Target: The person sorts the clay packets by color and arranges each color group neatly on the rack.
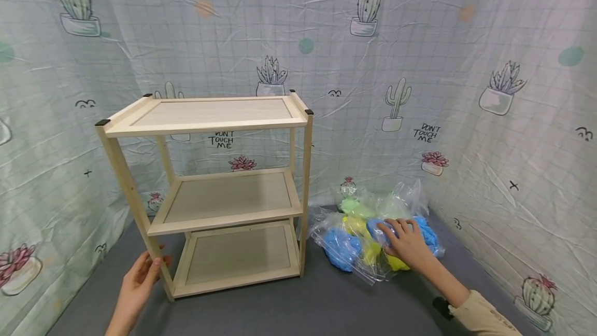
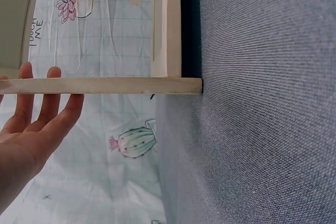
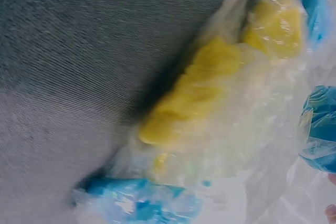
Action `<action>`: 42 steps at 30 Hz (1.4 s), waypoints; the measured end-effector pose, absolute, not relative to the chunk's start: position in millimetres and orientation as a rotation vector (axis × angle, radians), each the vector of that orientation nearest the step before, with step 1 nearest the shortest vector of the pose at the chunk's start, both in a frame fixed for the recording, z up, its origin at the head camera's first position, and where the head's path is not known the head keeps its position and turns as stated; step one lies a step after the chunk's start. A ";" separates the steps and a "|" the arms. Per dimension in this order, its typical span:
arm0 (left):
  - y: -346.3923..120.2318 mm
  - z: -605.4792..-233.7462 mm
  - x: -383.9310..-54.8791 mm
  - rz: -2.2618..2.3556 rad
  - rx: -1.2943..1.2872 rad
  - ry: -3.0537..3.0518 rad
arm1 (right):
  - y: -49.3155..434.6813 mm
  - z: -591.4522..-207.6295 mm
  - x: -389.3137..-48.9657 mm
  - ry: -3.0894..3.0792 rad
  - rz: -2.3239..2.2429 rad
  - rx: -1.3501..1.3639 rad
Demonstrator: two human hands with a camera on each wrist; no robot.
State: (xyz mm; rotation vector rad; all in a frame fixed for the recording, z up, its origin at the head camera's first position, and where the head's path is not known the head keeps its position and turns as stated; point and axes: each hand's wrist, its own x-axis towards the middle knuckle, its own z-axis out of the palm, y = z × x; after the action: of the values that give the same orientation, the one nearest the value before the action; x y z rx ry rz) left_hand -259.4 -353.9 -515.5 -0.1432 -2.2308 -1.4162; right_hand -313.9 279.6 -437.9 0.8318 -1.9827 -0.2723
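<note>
A pale wooden three-tier shelf stands upright at the centre left. My left hand grips its front left post near the lower tier. In the left wrist view, the fingers of the left hand reach behind the wooden post. To the right of the shelf my right hand grips a clear plastic bag with blue contents. In the right wrist view that blue bundle is at the right edge, with only fingertips showing below it. What the blue contents are, I cannot tell.
Around the right hand lie several clear bags with blue, yellow and light green contents. A dark grey cloth covers the surface. Cactus-print sheets hang behind and on both sides. A small black object lies by the right sleeve.
</note>
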 end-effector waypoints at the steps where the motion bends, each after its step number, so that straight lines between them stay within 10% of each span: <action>1: -355.8 -520.4 -261.6 -1.366 -0.077 -2.266 | 278.3 -434.9 -312.5 -1.983 -0.266 0.838; 42: -353.5 -479.1 -245.7 -1.876 -0.011 -2.290 | 151.9 -173.1 -277.1 -1.630 0.135 0.910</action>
State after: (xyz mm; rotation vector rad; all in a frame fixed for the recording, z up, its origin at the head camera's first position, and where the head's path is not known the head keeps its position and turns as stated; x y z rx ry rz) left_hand -245.7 -353.5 -479.1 -0.0105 -2.2904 -1.8760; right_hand -277.1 151.9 -173.1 0.9100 -1.6296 0.1354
